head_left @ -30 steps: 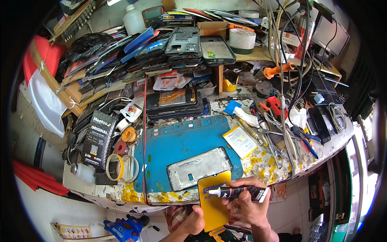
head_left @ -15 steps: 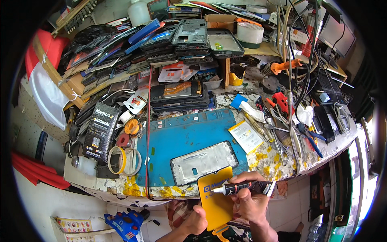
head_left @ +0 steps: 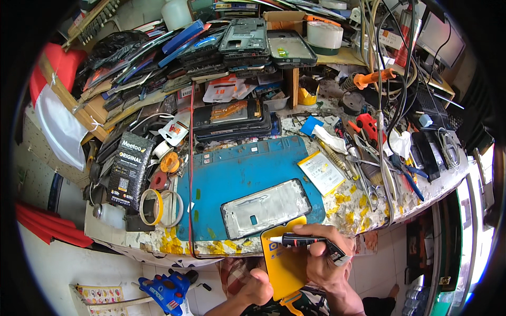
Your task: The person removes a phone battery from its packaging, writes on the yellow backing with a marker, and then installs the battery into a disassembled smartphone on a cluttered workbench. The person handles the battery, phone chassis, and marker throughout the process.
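Observation:
My left hand grips a phone screen panel by its lower left edge, thumb on top. A yellow film covers the panel's face, and a yellow flex cable sticks out at its lower end. In my right hand is a black glue tube, its white nozzle over the panel's upper left part. Whether the nozzle touches the panel I cannot tell. Just beyond the panel, a dark-rimmed phone frame with a silvery grey inside lies on a blue work mat.
Right of the mat lie a white battery, blue-handled pliers and several tools. At the left are a black padded pouch and tape rolls. Stacked phone parts fill the back. A red cord crosses the mat; cables hang at right.
The glue tube has turned, its nozzle moving up and left toward the panel's upper left edge while its rear end drops. My left hand still holds the panel.

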`<state>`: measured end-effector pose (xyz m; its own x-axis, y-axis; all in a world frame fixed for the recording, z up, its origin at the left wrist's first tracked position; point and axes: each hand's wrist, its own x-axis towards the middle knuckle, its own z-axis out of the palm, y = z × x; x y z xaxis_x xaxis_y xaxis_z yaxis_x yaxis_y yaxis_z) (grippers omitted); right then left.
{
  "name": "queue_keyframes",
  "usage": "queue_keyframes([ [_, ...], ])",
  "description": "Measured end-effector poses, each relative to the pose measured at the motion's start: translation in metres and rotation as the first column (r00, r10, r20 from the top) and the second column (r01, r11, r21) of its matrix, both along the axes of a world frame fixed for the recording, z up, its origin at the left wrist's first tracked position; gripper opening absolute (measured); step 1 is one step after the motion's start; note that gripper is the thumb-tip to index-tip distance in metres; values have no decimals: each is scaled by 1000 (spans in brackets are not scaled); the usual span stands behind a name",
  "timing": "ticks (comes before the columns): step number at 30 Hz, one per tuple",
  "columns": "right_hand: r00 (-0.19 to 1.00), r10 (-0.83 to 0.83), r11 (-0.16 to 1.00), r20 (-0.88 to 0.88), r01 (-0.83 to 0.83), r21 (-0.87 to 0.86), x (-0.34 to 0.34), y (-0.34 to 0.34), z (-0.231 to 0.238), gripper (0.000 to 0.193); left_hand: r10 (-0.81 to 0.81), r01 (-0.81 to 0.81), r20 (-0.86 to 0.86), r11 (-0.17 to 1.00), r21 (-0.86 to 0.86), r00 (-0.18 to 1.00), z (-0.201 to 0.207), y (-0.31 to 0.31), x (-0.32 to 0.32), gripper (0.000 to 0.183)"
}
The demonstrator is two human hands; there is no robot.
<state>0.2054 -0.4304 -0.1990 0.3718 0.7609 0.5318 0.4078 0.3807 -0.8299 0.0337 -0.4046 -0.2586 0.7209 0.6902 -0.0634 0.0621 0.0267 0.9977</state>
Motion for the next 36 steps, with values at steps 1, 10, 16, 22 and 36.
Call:
queue_keyframes([
  [1, 1000, 5, 1000, -6, -5, 5, 0, 0, 0, 18, -44, 51, -97, 996, 71, 994, 0, 0, -5, 108],
  [10, 1000, 12, 995, -9, -11, 95, -3, 7, 5, 17, -163, 170, 89, 981, -88, 983, -23, -3, -15, 113],
  [16, 1000, -20, 995, 10, 19, 95, -5, 6, 4, 16, -201, 239, 173, 941, -241, 964, -41, -9, -23, 117],
  [22, 1000, -18, 996, -21, 20, 91, -6, 5, 3, 15, -195, 245, 188, 924, -294, 963, -52, -11, -26, 118],
  [36, 1000, 4, 990, 18, -6, 138, -6, 6, 2, 17, -128, 165, 137, 938, -305, 982, -43, -16, -19, 118],
])
